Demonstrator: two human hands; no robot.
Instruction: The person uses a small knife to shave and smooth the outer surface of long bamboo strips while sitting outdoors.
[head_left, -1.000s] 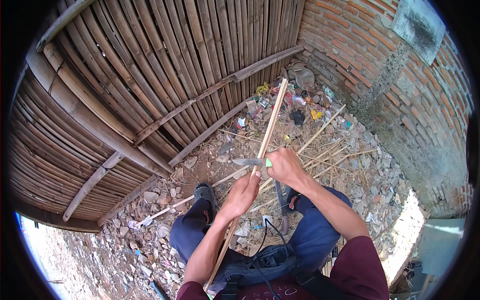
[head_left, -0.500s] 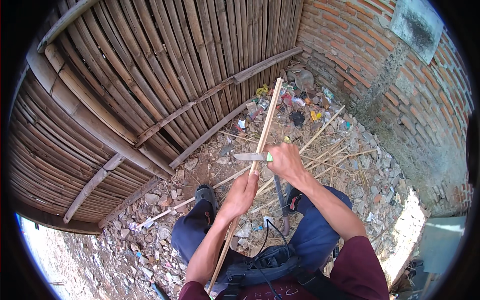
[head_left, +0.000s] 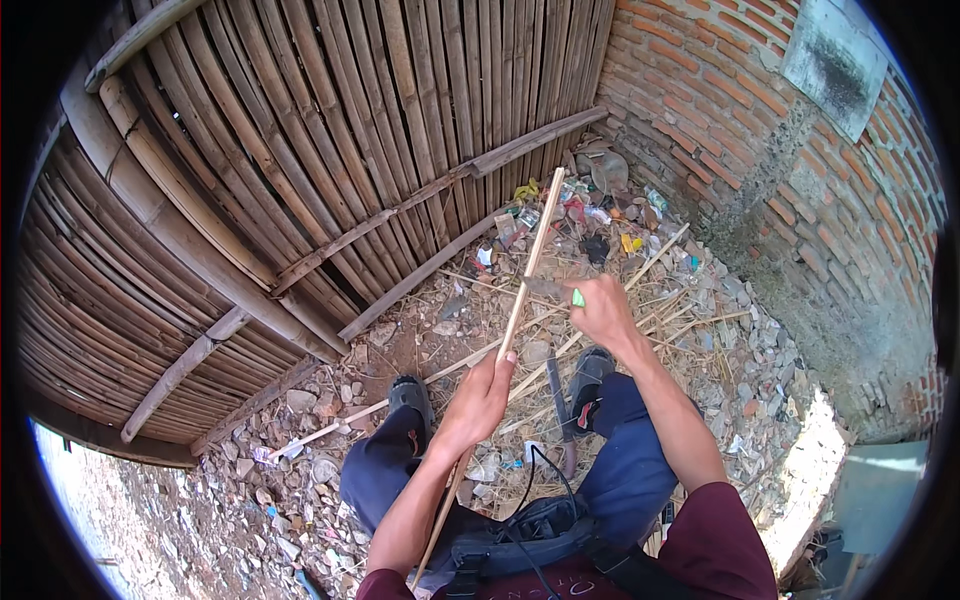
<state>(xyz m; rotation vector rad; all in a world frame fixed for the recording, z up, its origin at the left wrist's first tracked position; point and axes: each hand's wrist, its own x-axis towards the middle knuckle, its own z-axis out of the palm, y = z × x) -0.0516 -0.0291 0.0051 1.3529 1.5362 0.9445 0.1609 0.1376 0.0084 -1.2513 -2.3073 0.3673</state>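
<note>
A long pale bamboo strip point(head_left: 541, 235) slants up and away from my lap, its lower end running down beside my left forearm. Closed around its middle is my left hand point(head_left: 478, 401), thumb along the top. My right hand point(head_left: 604, 308) grips a knife by its green handle. The knife blade point(head_left: 546, 288) points left, its tip at the right edge of the strip, above my left hand.
Several bamboo strips point(head_left: 655, 255) lie on rubble and straw between and beyond my shoes. A dark metal tool point(head_left: 558, 400) rests between my feet. A bamboo wall point(head_left: 400, 120) rises ahead and left, a brick wall point(head_left: 690, 90) right. Litter point(head_left: 600, 215) fills the corner.
My right hand has drawn the knife to the right, so the blade no longer crosses the strip. My left hand keeps its hold, and the strip has shifted slightly.
</note>
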